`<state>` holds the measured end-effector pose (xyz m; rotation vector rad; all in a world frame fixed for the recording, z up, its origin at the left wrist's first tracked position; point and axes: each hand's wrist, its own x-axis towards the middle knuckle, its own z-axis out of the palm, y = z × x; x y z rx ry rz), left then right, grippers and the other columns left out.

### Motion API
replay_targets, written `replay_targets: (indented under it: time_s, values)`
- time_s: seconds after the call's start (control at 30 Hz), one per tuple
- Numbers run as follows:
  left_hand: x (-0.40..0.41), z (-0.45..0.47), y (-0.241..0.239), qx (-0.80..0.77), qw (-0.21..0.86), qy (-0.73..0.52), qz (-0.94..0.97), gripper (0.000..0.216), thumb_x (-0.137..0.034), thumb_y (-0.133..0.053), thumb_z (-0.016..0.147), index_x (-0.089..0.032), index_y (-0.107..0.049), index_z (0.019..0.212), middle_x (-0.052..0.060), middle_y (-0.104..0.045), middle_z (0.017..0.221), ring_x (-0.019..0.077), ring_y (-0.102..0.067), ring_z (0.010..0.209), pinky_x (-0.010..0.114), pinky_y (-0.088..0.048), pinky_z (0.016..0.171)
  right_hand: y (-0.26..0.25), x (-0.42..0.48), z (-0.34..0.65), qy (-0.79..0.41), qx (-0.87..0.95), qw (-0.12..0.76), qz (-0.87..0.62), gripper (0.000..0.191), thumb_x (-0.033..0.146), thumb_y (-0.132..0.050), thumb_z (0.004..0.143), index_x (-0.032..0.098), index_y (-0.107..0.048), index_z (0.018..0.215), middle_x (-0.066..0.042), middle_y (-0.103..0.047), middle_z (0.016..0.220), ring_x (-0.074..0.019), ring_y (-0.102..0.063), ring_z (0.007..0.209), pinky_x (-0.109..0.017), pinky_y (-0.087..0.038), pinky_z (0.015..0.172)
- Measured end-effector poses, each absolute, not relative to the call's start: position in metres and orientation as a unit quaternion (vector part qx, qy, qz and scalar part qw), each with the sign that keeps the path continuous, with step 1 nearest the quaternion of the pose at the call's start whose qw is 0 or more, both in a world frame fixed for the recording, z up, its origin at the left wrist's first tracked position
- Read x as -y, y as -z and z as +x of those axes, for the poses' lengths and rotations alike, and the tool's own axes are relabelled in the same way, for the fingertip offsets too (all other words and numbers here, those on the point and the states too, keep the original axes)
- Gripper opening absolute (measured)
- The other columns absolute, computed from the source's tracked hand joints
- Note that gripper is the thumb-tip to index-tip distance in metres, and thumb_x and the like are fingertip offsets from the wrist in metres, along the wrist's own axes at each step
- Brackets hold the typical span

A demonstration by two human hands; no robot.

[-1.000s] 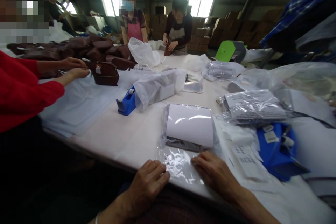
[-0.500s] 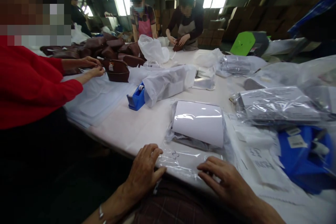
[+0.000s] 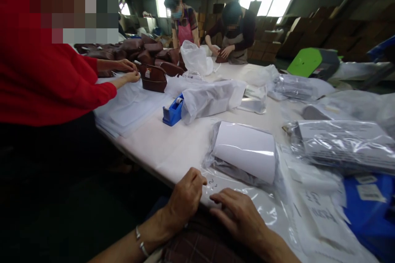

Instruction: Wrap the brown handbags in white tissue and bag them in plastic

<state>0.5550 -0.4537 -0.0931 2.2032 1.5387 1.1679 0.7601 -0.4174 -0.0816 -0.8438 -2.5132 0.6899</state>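
A clear plastic bag [image 3: 247,187] with a white sheet [image 3: 245,148] and a grey item inside lies at the table's near edge, its flat end toward me. My left hand [image 3: 187,192] is closed at the left corner of that flat end, fingertips curled in. Whether it pinches the film, I cannot see. To its right, my right hand [image 3: 239,213] rests over the near edge of the bag, fingers bent and thumb apart, with nothing visible in it. Dark handwriting shows beside my left fingertips.
Beyond the bag stand a blue tape dispenser [image 3: 173,111] and a white plastic-wrapped stack [image 3: 212,98]. Brown pouches [image 3: 154,78] pile up at the back left, near a person in red [image 3: 61,78]. More bagged items [image 3: 345,141] and a blue object [image 3: 367,201] lie right.
My left hand has gone from spread fingers to a closed grip. My right hand has come closer to it. The view has swung left, so the table appears further right.
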Motion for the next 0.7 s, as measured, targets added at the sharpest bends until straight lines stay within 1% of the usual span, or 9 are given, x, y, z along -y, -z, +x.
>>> replay_targets:
  time_s: [0.07,0.13,0.2,0.3,0.37,0.47,0.57,0.63,0.7]
  values:
    - [0.458,0.551,0.1,-0.488,0.065,-0.345,0.799,0.029,0.0,-0.036,0.09,-0.018,-0.054,0.103,0.005,-0.054,0.091,0.0176,-0.054,0.082,0.027,-0.05,0.071,0.083,0.41,0.764,-0.225,0.891,0.239,-0.313,0.023,0.027,-0.054,0.095,0.024,-0.064,0.116,-0.005,-0.07,0.088,-0.0183,-0.067,0.077,-0.029,-0.053,0.071]
    - [0.463,0.547,0.105,-0.482,0.051,-0.306,0.819,0.025,-0.003,-0.038,0.092,-0.018,-0.053,0.105,0.005,-0.055,0.092,0.0176,-0.054,0.082,0.026,-0.05,0.07,0.088,0.399,0.767,-0.187,0.887,0.26,-0.333,0.029,0.026,-0.049,0.097,0.023,-0.061,0.124,-0.007,-0.07,0.094,-0.0191,-0.068,0.082,-0.029,-0.054,0.073]
    - [0.467,0.543,0.108,-0.491,0.057,-0.28,0.823,0.019,-0.005,-0.039,0.092,-0.018,-0.052,0.098,0.004,-0.055,0.091,0.0171,-0.053,0.08,0.026,-0.05,0.068,0.096,0.389,0.77,-0.148,0.892,0.243,-0.351,0.032,0.026,-0.047,0.098,0.023,-0.06,0.127,-0.007,-0.07,0.095,-0.0197,-0.068,0.083,-0.029,-0.054,0.072]
    - [0.47,0.534,0.109,-0.473,0.074,-0.222,0.849,0.016,-0.004,-0.043,0.089,-0.019,-0.049,0.09,0.002,-0.055,0.087,0.0159,-0.053,0.075,0.024,-0.047,0.064,0.11,0.381,0.771,-0.106,0.902,0.209,-0.363,0.034,0.026,-0.045,0.098,0.024,-0.061,0.127,-0.005,-0.068,0.088,-0.0183,-0.067,0.076,-0.026,-0.053,0.067]
    - [0.47,0.526,0.103,-0.452,0.101,-0.171,0.87,0.011,-0.009,-0.051,0.087,-0.02,-0.049,0.088,0.001,-0.057,0.087,0.0151,-0.054,0.072,0.024,-0.046,0.062,0.112,0.382,0.771,-0.109,0.901,0.21,-0.362,0.035,0.024,-0.044,0.097,0.025,-0.061,0.128,-0.005,-0.066,0.085,-0.0183,-0.067,0.074,-0.026,-0.054,0.066]
    - [0.461,0.515,0.081,-0.436,0.147,-0.15,0.875,0.011,-0.024,-0.061,0.089,-0.02,-0.052,0.084,-0.002,-0.06,0.078,0.0135,-0.056,0.066,0.024,-0.043,0.059,0.099,0.385,0.77,-0.2,0.895,0.203,-0.344,0.031,0.025,-0.047,0.096,0.027,-0.066,0.121,-0.005,-0.069,0.089,-0.0192,-0.068,0.076,-0.028,-0.056,0.067]
    - [0.434,0.518,0.05,-0.415,0.109,-0.21,0.878,0.012,-0.03,-0.056,0.096,-0.019,-0.057,0.091,0.0,-0.064,0.082,0.0148,-0.059,0.074,0.025,-0.045,0.067,0.074,0.383,0.777,-0.269,0.887,0.205,-0.315,0.025,0.028,-0.05,0.097,0.027,-0.071,0.111,-0.005,-0.071,0.088,-0.0189,-0.069,0.077,-0.028,-0.056,0.07]
    - [0.409,0.527,0.036,-0.378,0.042,-0.226,0.897,0.012,-0.023,-0.048,0.099,-0.018,-0.059,0.102,0.005,-0.065,0.098,0.0179,-0.06,0.088,0.029,-0.047,0.08,0.059,0.377,0.789,-0.222,0.892,0.233,-0.319,0.026,0.026,-0.049,0.097,0.025,-0.07,0.112,-0.007,-0.071,0.088,-0.0187,-0.067,0.077,-0.028,-0.054,0.07]
    - [0.385,0.537,0.033,-0.334,-0.012,-0.187,0.924,0.02,-0.014,-0.042,0.099,-0.017,-0.06,0.107,0.007,-0.065,0.105,0.0195,-0.059,0.093,0.032,-0.047,0.085,0.051,0.37,0.811,-0.134,0.904,0.234,-0.332,0.027,0.023,-0.047,0.097,0.024,-0.069,0.112,-0.007,-0.069,0.087,-0.018,-0.065,0.075,-0.028,-0.052,0.067]
